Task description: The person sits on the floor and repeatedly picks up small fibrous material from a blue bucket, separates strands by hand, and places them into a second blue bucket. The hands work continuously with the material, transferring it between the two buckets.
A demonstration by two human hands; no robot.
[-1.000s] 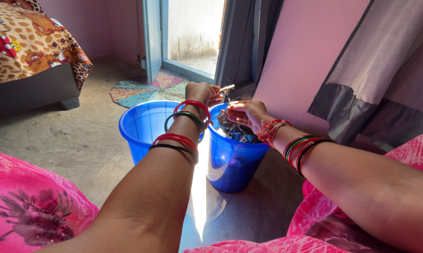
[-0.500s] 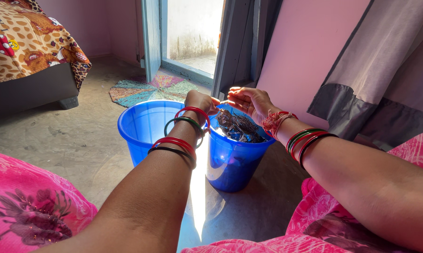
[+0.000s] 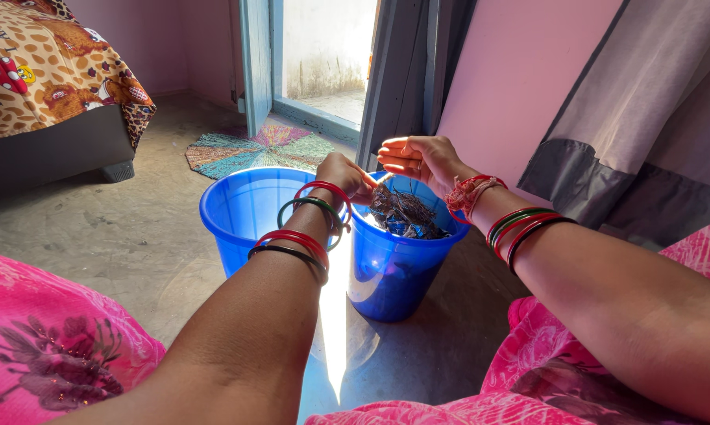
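Observation:
Two blue plastic buckets stand side by side on the floor. The left bucket (image 3: 241, 208) looks empty inside. The right bucket (image 3: 394, 267) holds a heap of dark crumpled pieces (image 3: 402, 214) with bits of blue. My left hand (image 3: 343, 177) hovers at this bucket's left rim with its fingers closed. My right hand (image 3: 419, 159) is just above the bucket's far rim, fingers curled together. A small thin pale strip (image 3: 382, 180) stretches between the two hands; what it is stays unclear. Both wrists carry red, green and black bangles.
Pink patterned cloth (image 3: 48, 346) covers my knees at both lower corners. A bed with a spotted cover (image 3: 48, 71) stands at the far left. A colourful round mat (image 3: 257, 149) lies before an open doorway (image 3: 327, 55). A grey curtain (image 3: 646, 110) hangs on the right.
Both hands have stayed over the right bucket. My right hand has lifted slightly and drawn its fingers together near my left hand.

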